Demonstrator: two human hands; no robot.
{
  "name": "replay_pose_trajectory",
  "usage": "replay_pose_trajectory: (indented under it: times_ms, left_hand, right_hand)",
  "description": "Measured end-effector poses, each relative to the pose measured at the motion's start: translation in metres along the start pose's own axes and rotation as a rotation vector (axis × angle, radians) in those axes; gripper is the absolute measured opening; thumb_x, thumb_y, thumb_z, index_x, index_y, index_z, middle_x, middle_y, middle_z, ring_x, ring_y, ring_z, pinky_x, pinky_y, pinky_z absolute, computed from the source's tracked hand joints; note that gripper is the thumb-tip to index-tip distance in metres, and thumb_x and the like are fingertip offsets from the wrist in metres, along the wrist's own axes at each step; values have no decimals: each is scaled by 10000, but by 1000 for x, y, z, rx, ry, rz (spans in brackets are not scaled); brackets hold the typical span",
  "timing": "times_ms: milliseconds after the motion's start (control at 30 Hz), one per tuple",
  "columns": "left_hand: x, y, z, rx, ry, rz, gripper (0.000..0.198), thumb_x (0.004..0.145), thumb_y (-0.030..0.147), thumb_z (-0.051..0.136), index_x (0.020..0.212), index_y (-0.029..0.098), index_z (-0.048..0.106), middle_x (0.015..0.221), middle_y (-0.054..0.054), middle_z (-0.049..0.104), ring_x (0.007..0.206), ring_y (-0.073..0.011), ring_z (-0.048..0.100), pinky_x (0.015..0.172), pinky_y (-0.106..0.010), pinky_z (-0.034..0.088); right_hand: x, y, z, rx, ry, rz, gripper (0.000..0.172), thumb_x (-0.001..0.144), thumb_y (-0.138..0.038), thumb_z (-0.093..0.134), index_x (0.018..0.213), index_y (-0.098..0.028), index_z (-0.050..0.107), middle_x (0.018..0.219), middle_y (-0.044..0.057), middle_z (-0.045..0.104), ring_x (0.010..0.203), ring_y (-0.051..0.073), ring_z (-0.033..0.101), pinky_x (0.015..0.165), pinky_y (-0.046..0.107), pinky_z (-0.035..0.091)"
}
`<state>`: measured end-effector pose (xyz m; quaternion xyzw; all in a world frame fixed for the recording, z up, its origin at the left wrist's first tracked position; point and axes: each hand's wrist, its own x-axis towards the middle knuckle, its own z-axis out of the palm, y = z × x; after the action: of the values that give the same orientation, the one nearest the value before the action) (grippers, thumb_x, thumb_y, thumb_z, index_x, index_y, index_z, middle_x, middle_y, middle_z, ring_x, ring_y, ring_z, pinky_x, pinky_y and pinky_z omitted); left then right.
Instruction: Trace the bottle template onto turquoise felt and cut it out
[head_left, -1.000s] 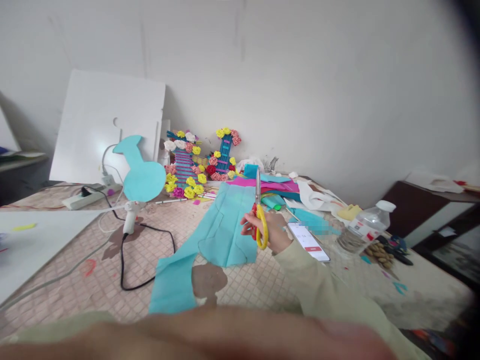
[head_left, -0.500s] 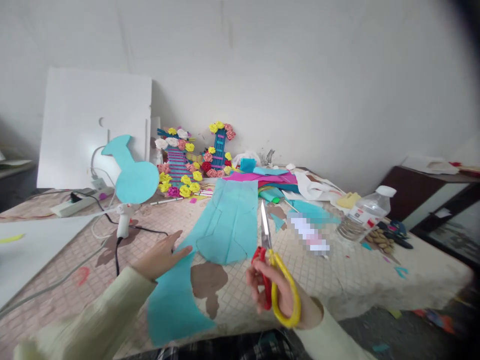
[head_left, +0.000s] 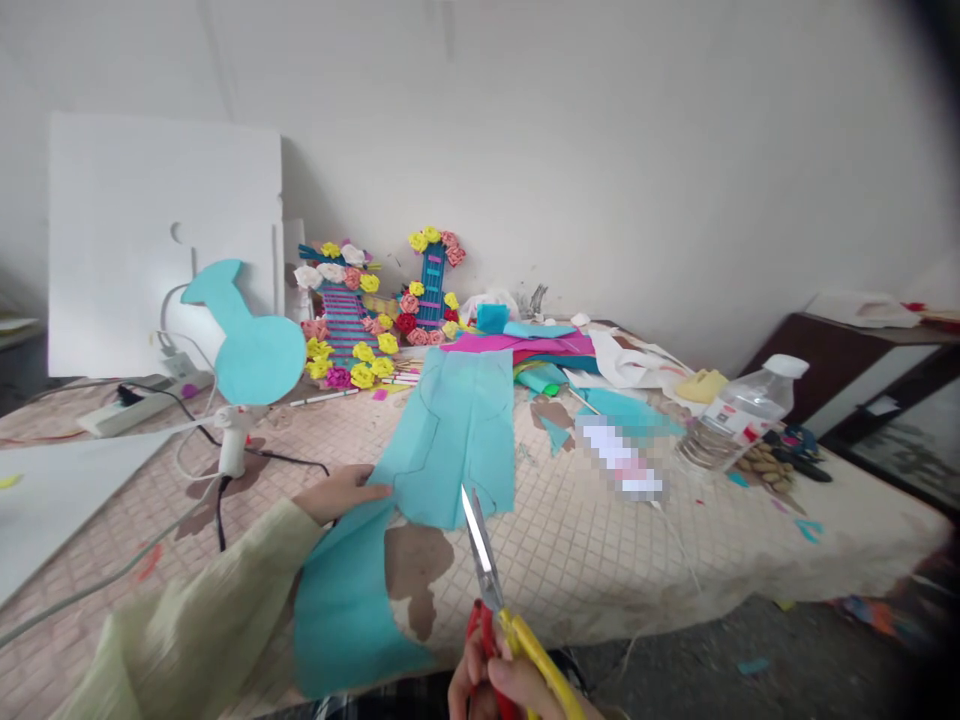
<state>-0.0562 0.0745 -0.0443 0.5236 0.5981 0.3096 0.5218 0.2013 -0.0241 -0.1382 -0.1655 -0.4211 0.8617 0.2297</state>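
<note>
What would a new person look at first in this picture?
Probably the big turquoise sheet mid-table, with the red-and-yellow scissors in the right hand pointing toward it. Next might come the colourful flowery decoration at the back of the table, and the round-ended turquoise cutout on the left.

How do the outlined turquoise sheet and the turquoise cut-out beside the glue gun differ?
The sheet lies on the table; the cut-out appears to stand upright. The sheet bears drawn lines; the cut-out shows none. The sheet has a long straight right edge; the cut-out has a rounded body and narrower neck. Both are turquoise.
</note>
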Motion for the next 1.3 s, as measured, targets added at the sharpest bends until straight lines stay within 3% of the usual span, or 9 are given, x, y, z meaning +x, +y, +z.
replay_pose_trajectory:
  times_ms: [167,333,467,633,800,1000,1300]
  left_hand:
    - [-3,-1,11,-124,-70,21,296,617,352,678,732,83,634,657,-34,673,676,-221,600,666,-316,452]
    - [-15,3,23,-319,-74,52,352,666,350,658,916,111,588,772,-37,683,730,-194,618,712,-302,472]
    - [-23,4,32,-468,-106,76,451,638,251,711,1043,160,535,829,-49,687,742,-200,639,687,-297,499]
    - [-32,4,40,-495,-168,77,627,672,209,690,1224,171,395,952,-87,670,814,-234,639,730,-355,506]
    - [-42,4,44,-509,-149,109,764,671,196,689,1300,209,255,1053,-94,637,941,-264,600,774,-369,501]
    - [-46,-2,49,-500,-201,140,911,696,176,662,1363,276,50,1047,-87,638,907,-253,615,784,-417,495]
    - [-51,3,50,-514,-264,106,914,682,145,673,1362,231,67,1093,-115,617,941,-256,602,794,-415,495]
  right_hand:
    - [-1,-12,-7,-61,-80,111,443,671,-590,571,727,-165,459,724,44,573,556,104,545,568,255,424]
    - [-13,-16,-4,-58,66,79,446,717,-594,503,753,-150,485,673,21,563,522,77,499,530,206,390]
    - [-23,-23,-4,-89,110,195,429,750,-554,490,766,-127,524,642,1,543,500,52,449,532,188,364]
    - [-27,-35,4,-195,163,341,420,723,-512,532,743,-95,576,643,5,546,518,36,432,530,172,309]
    - [-20,-38,12,-186,191,377,467,662,-550,556,707,-85,564,659,22,561,490,23,436,475,161,264]
    - [-10,-46,17,-173,141,349,482,669,-577,534,742,-102,493,638,40,583,457,36,488,384,136,259]
    - [-5,-54,18,-126,134,371,469,670,-568,566,749,-115,474,632,29,564,443,47,511,317,90,328]
